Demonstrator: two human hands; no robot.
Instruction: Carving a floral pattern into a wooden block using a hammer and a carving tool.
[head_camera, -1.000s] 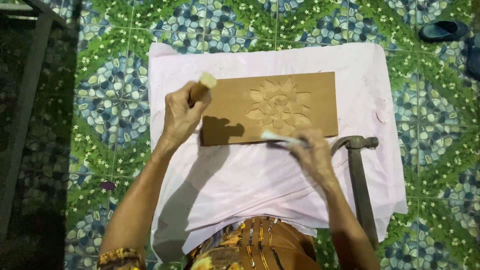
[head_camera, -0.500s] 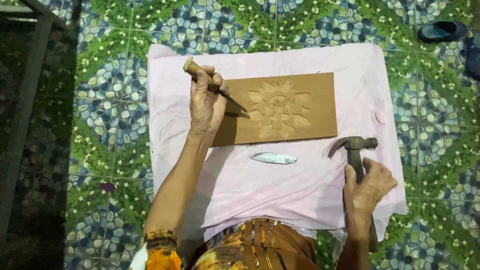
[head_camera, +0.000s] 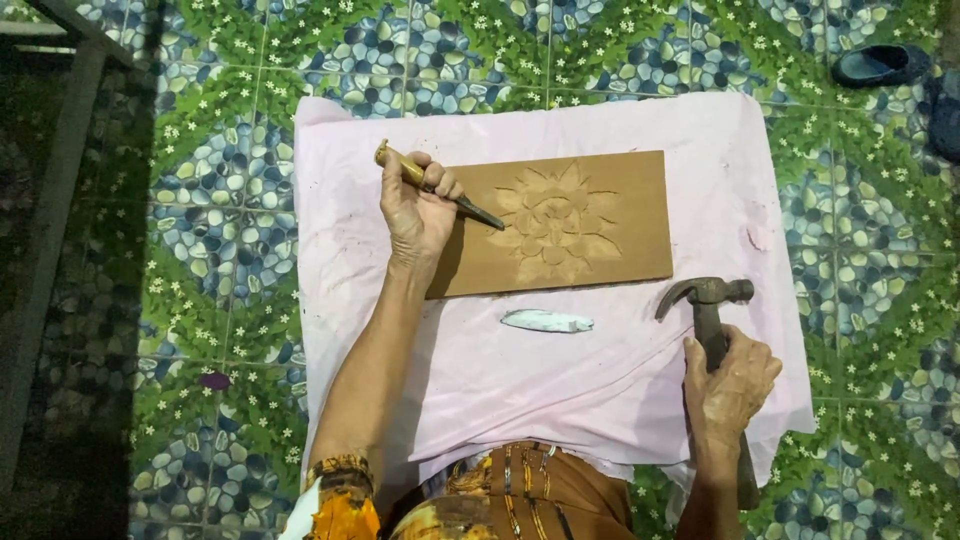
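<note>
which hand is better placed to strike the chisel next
Right, probably. The right hand grips the claw hammer by its handle, while the left hand holds the wooden-handled chisel, tip at the carved brown flower panel.

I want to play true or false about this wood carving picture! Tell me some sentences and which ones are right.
1. The left hand holds a chisel against the wooden board. True.
2. The right hand grips a saw. False: it grips a hammer.
3. The board has a flower carved in it. True.
4. The board lies on a black cloth. False: the cloth is pale pink.
5. A small whitish piece lies below the board. True.
</note>
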